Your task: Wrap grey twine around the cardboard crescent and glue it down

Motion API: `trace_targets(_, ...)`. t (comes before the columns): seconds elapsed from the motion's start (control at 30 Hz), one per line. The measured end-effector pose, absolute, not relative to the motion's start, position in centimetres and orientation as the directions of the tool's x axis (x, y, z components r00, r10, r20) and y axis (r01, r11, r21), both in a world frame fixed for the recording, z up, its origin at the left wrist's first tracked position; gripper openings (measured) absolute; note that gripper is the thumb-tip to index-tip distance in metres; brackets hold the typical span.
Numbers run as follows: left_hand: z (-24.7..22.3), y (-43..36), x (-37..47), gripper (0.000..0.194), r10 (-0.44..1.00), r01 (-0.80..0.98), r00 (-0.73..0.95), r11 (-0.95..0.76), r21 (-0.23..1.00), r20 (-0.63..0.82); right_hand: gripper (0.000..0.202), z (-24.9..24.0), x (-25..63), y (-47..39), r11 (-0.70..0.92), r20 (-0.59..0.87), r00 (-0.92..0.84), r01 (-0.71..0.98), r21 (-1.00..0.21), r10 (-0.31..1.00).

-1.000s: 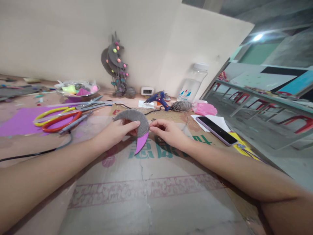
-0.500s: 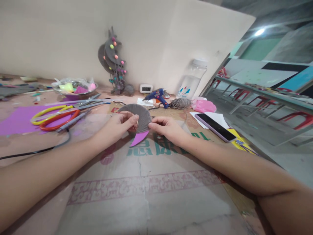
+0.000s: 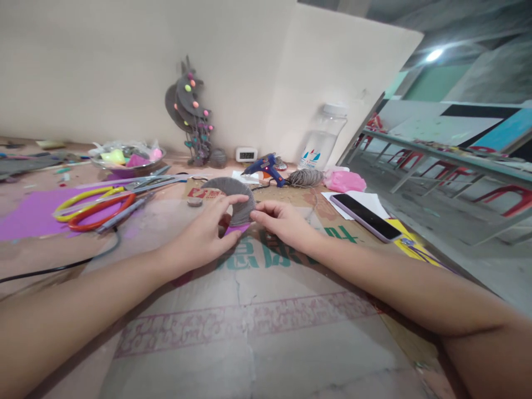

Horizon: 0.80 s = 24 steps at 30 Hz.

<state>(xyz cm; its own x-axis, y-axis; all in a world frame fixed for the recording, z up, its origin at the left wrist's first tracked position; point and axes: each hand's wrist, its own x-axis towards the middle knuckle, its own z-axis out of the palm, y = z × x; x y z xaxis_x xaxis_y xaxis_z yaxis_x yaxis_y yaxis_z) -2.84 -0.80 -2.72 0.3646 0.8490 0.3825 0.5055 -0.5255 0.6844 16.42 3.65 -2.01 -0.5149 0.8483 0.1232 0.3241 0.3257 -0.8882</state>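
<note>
A crescent wrapped in grey yarn (image 3: pixel 241 202), with a purple tip (image 3: pixel 238 228) at its lower end, is held above a cardboard sheet (image 3: pixel 249 343). My right hand (image 3: pixel 280 221) pinches the crescent's right edge between thumb and fingers. On the other side, my left hand (image 3: pixel 211 230) has its thumb and fingers apart around the crescent's lower part, fingertips near the grey yarn and thumb by the purple tip. Whether the left fingertips touch it is hard to tell.
Scissors (image 3: pixel 102 208) lie on purple sheets at left. Behind stand a bowl (image 3: pixel 127 160), a decorated grey moon (image 3: pixel 189 105), a timer (image 3: pixel 246 154), a glue gun (image 3: pixel 268 168), yarn (image 3: pixel 305 177) and a bottle (image 3: pixel 322 138). A phone (image 3: pixel 366 217) lies at right.
My left hand has opened from its pinch on the crescent's inner side and moved down towards the purple tip. My right hand keeps its pinch. The view has shifted slightly.
</note>
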Motion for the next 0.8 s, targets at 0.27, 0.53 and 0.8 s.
trace_targets(0.27,-3.18,-0.57,-2.81,0.051,0.841,0.492,0.334,-0.541,0.682,0.427,0.023,-2.48,16.20,3.84,0.425,0.145,-0.615,0.338,-0.840,0.775)
trace_targets(0.53,-3.38,-0.48,-2.82,0.052,0.830,0.491,0.350,-0.558,0.669,0.435,0.018,-2.82,16.37,4.16,0.413,0.142,-0.621,0.318,-0.853,0.771)
trace_targets(0.8,-3.08,-0.64,-2.69,0.051,0.826,0.483,0.342,-0.564,0.670,0.448,0.017,-2.14,16.37,3.73,0.324,0.104,-0.629,0.246,-0.913,0.771)
